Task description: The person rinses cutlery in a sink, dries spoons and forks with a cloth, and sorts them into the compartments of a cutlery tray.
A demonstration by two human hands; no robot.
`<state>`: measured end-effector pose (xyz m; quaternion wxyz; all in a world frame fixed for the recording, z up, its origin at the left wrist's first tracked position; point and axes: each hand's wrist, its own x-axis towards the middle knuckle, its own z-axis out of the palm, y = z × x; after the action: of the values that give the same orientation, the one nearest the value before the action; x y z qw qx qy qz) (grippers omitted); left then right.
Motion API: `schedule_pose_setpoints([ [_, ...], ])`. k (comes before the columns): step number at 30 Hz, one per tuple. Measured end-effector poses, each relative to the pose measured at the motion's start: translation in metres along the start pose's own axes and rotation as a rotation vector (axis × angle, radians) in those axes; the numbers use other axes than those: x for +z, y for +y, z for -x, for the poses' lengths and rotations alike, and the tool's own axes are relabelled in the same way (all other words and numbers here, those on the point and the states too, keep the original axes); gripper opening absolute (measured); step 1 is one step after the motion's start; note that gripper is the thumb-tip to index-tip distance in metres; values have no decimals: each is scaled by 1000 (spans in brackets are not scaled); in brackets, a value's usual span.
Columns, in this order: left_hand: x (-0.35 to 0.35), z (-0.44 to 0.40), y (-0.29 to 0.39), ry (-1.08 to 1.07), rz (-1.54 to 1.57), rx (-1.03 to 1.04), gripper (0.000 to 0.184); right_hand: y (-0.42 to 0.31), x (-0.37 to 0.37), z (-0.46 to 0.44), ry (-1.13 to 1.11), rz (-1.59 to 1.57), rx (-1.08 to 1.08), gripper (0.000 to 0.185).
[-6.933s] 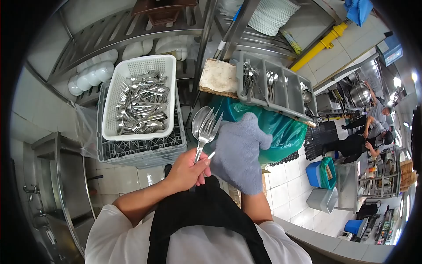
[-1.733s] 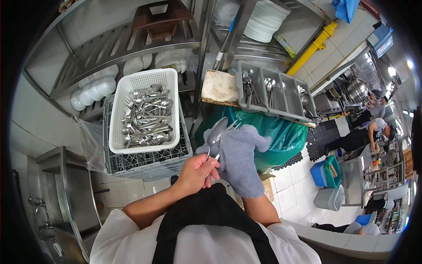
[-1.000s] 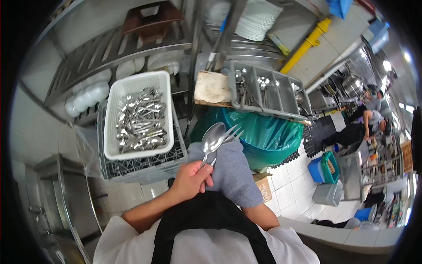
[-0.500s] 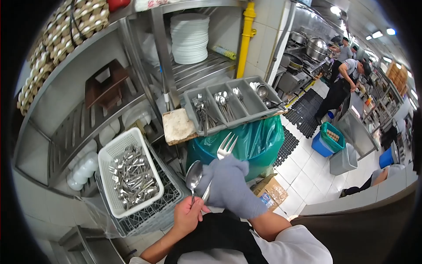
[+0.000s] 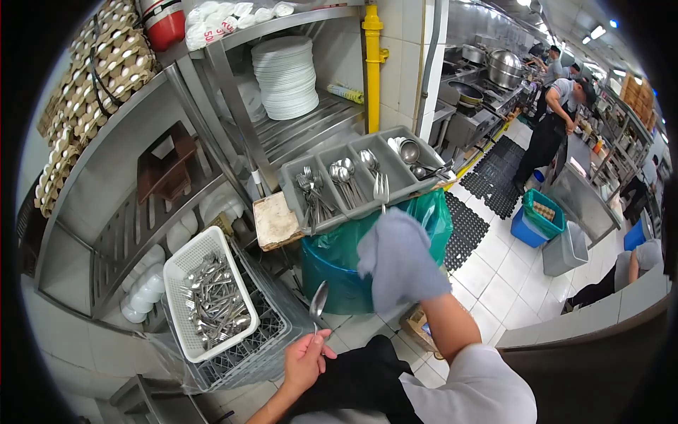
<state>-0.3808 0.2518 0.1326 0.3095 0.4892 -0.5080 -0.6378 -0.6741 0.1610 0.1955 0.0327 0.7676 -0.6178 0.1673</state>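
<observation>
My left hand (image 5: 304, 362) pinches a spoon (image 5: 318, 300) by its handle, bowl pointing up, in front of the black apron. Draped in a grey cloth (image 5: 392, 244), my right hand (image 5: 417, 275) grips a fork (image 5: 381, 187); the tines stick up past the cloth, and the fingers are hidden. The fork reaches toward the grey cutlery tray (image 5: 353, 218), whose compartments hold forks (image 5: 311, 187), spoons (image 5: 344, 177) and ladles (image 5: 409, 150). To the left, a white basket (image 5: 242, 279) holds a heap of mixed cutlery (image 5: 212, 300).
Beneath the tray stands a bin with a green liner (image 5: 332, 265). The basket rests on a grey crate (image 5: 272, 321). White plates (image 5: 286, 78) are stacked on a metal shelf, with egg trays (image 5: 99, 78) at upper left. Co-workers (image 5: 554, 127) stand farther back at right.
My right hand, with cloth and fork, has moved away from the left hand, forward and right toward the tray. My left hand still holds the spoon, slightly lower. The view has shifted a little.
</observation>
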Motion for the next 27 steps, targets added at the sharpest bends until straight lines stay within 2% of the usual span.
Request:
schedule_pose_setpoints([
  [2,12,2,2,-8,27,-34,36,17,-12,-14,-8,34,-3,26],
  [4,18,-1,4,-15,48,-30,36,20,-31,-23,117,-247,231,20],
  [5,20,-4,5,-24,72,-15,37,21,-33,-28,170,-344,279,20],
  [11,40,-25,28,29,89,-13,33,-21,-26,7,157,-519,23,19],
  [14,61,-34,38,22,31,-20,34,-40,-19,36,96,-491,-89,19],
  [17,79,-39,37,-52,-3,-49,32,-43,-13,51,2,-385,-125,20],
  [19,86,-41,33,-57,-69,9,30,-39,-14,53,-51,-298,-125,20],
  [23,94,-45,35,-120,-86,-12,27,-25,-20,48,-116,-155,-77,22],
  [25,98,-45,43,-197,-210,28,30,-19,-13,48,-122,-127,-40,22],
  [27,102,-51,49,-237,-229,40,32,-16,5,47,-88,-88,84,20],
])
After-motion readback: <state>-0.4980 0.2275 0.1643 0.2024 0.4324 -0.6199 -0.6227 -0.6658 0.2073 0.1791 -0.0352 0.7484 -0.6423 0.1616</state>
